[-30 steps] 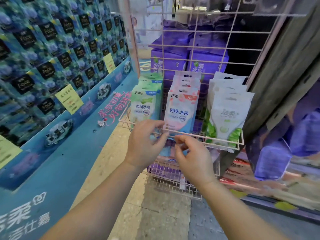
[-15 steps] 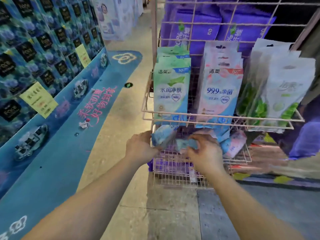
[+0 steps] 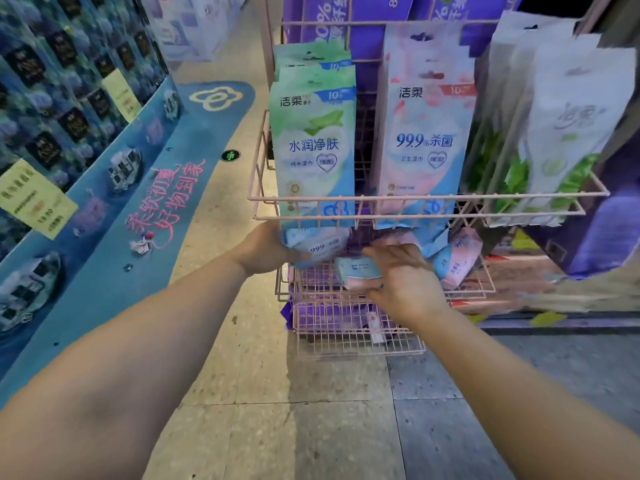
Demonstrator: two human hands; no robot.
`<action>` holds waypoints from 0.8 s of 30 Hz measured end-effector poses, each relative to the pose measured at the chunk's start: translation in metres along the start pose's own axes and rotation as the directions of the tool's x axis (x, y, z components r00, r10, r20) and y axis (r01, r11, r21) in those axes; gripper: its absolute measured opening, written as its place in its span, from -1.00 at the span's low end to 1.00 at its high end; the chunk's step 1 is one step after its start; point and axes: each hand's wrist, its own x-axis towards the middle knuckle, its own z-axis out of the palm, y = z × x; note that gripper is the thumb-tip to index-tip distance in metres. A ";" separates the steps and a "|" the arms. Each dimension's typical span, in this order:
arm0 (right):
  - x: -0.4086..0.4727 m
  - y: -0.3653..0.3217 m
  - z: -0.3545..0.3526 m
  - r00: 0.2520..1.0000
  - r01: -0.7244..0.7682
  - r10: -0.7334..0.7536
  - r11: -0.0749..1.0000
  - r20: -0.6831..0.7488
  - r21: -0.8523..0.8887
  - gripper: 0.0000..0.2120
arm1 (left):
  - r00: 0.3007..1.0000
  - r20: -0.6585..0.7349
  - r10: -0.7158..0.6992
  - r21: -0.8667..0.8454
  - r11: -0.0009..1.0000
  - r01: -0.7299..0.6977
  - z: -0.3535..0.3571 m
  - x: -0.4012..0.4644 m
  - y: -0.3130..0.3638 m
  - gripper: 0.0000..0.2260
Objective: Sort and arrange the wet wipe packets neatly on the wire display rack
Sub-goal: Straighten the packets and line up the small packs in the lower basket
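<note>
The pink wire display rack [image 3: 426, 204] holds upright rows of green wipe packets [image 3: 313, 147], pink wipe packets [image 3: 424, 140] and white leaf-print packets [image 3: 568, 133] on its upper shelf. On the shelf below, my left hand [image 3: 265, 249] grips a small blue-white wipe packet [image 3: 320, 244]. My right hand [image 3: 403, 275] holds a small flat blue-and-pink packet [image 3: 360, 271] between thumb and fingers. Another small pink packet [image 3: 457, 258] leans at the right of that lower shelf.
Purple boxes [image 3: 367, 32] stand behind the rack. A blue tilted display stand [image 3: 104, 209] with yellow price tags [image 3: 34, 199] runs along the left. A lower wire shelf [image 3: 356, 327] sits near the tiled floor [image 3: 277, 410].
Both hands dropped from the upper shelf's front rail to the shelf below and took hold of small packets. The camera moved closer to the rack.
</note>
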 end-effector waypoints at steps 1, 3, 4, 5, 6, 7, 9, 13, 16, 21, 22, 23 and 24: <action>0.000 0.001 0.001 1.000 0.003 -0.003 1.000 0.009 -0.003 -0.37 | 1.000 -0.004 -0.009 -0.066 0.998 0.009 -0.004 0.003 0.003 -0.59; 0.001 0.001 0.002 1.000 0.012 -0.012 1.000 0.026 -0.012 -0.37 | 0.999 -0.035 -0.028 -0.084 0.996 0.025 -0.007 0.010 0.009 -0.63; 0.001 0.002 0.003 1.000 0.014 -0.013 1.000 0.028 -0.014 -0.37 | 0.998 -0.033 -0.051 -0.052 0.997 0.049 -0.005 0.015 0.010 -0.64; 0.001 0.002 0.005 1.000 0.013 -0.013 1.000 0.023 -0.013 -0.38 | 0.998 -0.023 -0.062 -0.005 0.998 0.062 -0.005 0.017 0.011 -0.65; 0.002 0.001 0.006 1.000 0.010 -0.010 1.000 0.016 -0.010 -0.39 | 0.999 -0.019 -0.045 0.036 0.998 0.046 -0.002 0.020 0.008 -0.62; 0.002 0.001 0.008 1.000 0.006 -0.006 1.000 0.007 -0.008 -0.40 | 1.000 -0.018 -0.019 0.080 0.997 0.020 0.001 0.023 0.005 -0.56; 0.001 -0.001 0.008 1.000 0.002 -0.002 1.000 -0.009 -0.003 -0.40 | 0.999 -0.040 -0.013 0.179 0.984 0.020 0.008 0.026 -0.002 -0.54; 0.000 -0.002 0.008 1.000 -0.003 0.003 1.000 -0.001 -0.011 -0.42 | 0.972 -0.232 -0.036 0.423 0.896 0.135 0.017 0.017 -0.001 -0.61; -0.001 -0.004 0.008 0.998 0.016 -0.015 1.000 -0.055 0.026 -0.46 | 0.906 -0.418 0.060 0.420 0.897 0.134 0.023 0.014 -0.006 -0.60; 0.000 -0.016 0.009 0.991 -0.101 0.124 0.930 -0.042 0.355 -0.50 | 0.831 -0.555 -0.041 0.181 0.969 0.168 0.035 0.000 -0.007 -0.64; 0.002 -0.018 0.008 0.987 -0.150 0.163 0.879 0.010 0.452 -0.54 | 0.818 -0.569 -0.081 0.095 0.982 0.163 0.035 -0.005 -0.008 -0.68; 0.005 -0.019 0.009 0.974 -0.225 0.210 0.830 0.088 0.511 -0.57 | 0.825 -0.555 -0.109 0.042 0.986 0.159 0.035 -0.010 -0.010 -0.75; 0.010 -0.020 0.010 0.952 -0.306 0.254 0.793 0.170 0.528 -0.58 | 0.845 -0.523 -0.115 0.011 0.990 0.142 0.037 -0.015 -0.013 -0.81</action>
